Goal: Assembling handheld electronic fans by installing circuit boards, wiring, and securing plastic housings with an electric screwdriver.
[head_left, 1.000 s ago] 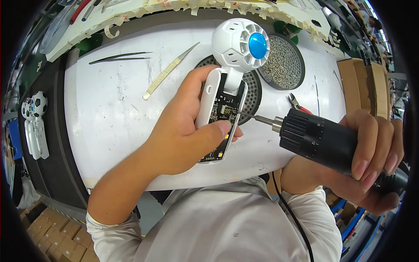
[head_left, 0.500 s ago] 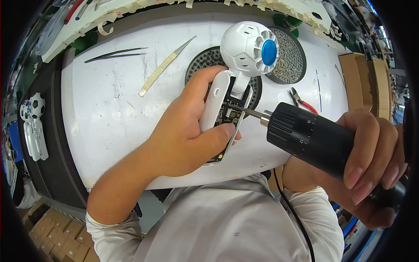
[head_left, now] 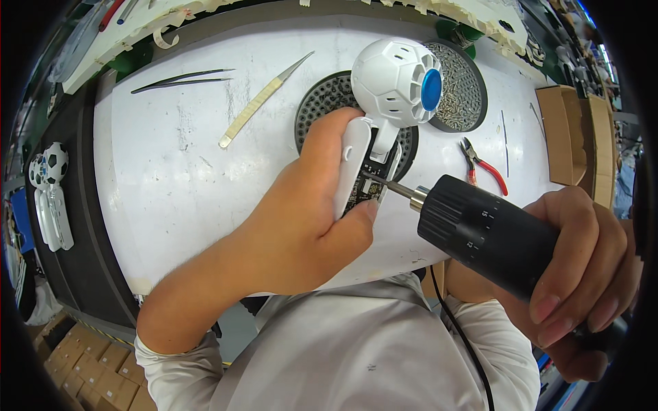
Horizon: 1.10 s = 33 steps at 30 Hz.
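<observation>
My left hand point(head_left: 291, 212) is wrapped round a white device whose ball-shaped head point(head_left: 391, 79) has a blue disc on its right side. Its opened body shows a black circuit board point(head_left: 362, 192), and my thumb rests along the lower part of it. From the right, my right hand point(head_left: 579, 264) grips a black electric screwdriver point(head_left: 486, 233). The bit's tip meets the board near its middle; whether a screw is under it is too small to tell. Behind the device lies a dark round dimpled tray point(head_left: 319, 103), partly covered by the hand and device.
A round tray of small screws point(head_left: 460, 89) stands at the far right, above red-handled cutters point(head_left: 483, 168). Pale-handled tweezers point(head_left: 257, 113) and dark tweezers point(head_left: 179, 81) lie at left. Finished-looking white devices point(head_left: 53, 205) rest on the black side strip. An opened cardboard box point(head_left: 565, 137) sits right.
My left hand and the device have shifted slightly right and turned a little. The screwdriver and my right hand sit slightly lower, showing more of the cutters. The bit remains at the board.
</observation>
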### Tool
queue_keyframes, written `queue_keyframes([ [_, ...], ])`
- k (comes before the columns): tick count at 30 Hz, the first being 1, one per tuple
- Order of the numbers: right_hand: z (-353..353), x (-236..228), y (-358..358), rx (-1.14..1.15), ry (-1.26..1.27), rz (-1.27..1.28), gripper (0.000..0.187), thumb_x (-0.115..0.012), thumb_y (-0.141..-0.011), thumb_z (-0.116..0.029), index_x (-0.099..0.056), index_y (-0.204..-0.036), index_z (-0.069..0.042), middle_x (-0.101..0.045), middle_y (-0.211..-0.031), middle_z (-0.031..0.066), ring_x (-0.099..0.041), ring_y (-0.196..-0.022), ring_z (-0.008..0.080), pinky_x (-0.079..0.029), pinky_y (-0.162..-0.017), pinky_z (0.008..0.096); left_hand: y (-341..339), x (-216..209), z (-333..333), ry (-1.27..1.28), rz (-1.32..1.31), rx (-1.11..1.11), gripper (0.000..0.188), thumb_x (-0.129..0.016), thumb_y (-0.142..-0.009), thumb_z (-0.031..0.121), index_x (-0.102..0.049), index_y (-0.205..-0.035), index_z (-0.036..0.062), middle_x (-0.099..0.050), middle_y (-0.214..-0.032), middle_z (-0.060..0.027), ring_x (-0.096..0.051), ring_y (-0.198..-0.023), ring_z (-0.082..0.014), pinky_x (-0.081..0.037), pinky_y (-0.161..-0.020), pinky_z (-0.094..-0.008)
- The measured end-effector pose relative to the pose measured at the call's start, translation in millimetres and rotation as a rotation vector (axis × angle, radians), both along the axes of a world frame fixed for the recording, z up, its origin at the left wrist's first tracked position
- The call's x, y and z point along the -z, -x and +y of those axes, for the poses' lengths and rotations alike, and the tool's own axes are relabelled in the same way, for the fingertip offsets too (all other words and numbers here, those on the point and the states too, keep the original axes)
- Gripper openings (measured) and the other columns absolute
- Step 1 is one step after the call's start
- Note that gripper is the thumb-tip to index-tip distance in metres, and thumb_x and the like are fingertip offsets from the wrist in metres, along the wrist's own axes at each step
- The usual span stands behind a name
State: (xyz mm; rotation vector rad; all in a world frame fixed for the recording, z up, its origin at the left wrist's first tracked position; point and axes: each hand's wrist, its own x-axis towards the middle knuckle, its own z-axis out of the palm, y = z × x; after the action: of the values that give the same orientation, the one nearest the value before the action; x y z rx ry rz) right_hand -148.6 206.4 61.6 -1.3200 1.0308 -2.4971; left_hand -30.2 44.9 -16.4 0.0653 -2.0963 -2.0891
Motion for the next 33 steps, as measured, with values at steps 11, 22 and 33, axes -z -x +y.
queue_keyframes([
  [11, -6, 1, 12, -0.201, -0.050, 0.068, 0.042, -0.089, -0.064, -0.022, -0.051, -0.077, -0.010, -0.054, -0.063, -0.0009, -0.061, -0.052, 0.0092, -0.052, -0.057, 0.0185, 1, -7, 0, 0.073, -0.045, -0.020, 0.061, -0.055, -0.084, 0.003, -0.023, -0.136, -0.0048, -0.056, -0.108, -0.0242, -0.061, -0.097, -0.0362, -0.047, -0.085, -0.0395],
  [22, 4, -3, 27, -0.169, 0.215, -0.005, 0.047, -0.087, -0.065, -0.031, -0.052, -0.087, -0.008, -0.055, -0.074, 0.0011, -0.060, -0.056, 0.0091, -0.050, -0.056, 0.0210, -8, -14, -10, -0.221, -0.074, -0.182, 0.066, -0.057, -0.086, 0.013, -0.024, -0.141, -0.0008, -0.057, -0.111, -0.0163, -0.061, -0.084, -0.0163, -0.053, -0.073, -0.0305],
  [33, 2, 9, 24, -0.150, 0.132, -0.046, 0.047, -0.086, -0.066, -0.030, -0.052, -0.089, -0.007, -0.056, -0.077, 0.0026, -0.060, -0.056, 0.0101, -0.051, -0.055, 0.0220, -9, -2, -21, 0.085, 0.038, -0.330, 0.072, -0.061, -0.088, 0.023, -0.020, -0.143, -0.0014, -0.058, -0.106, -0.0169, -0.061, -0.074, -0.0151, -0.054, -0.062, -0.0263],
])
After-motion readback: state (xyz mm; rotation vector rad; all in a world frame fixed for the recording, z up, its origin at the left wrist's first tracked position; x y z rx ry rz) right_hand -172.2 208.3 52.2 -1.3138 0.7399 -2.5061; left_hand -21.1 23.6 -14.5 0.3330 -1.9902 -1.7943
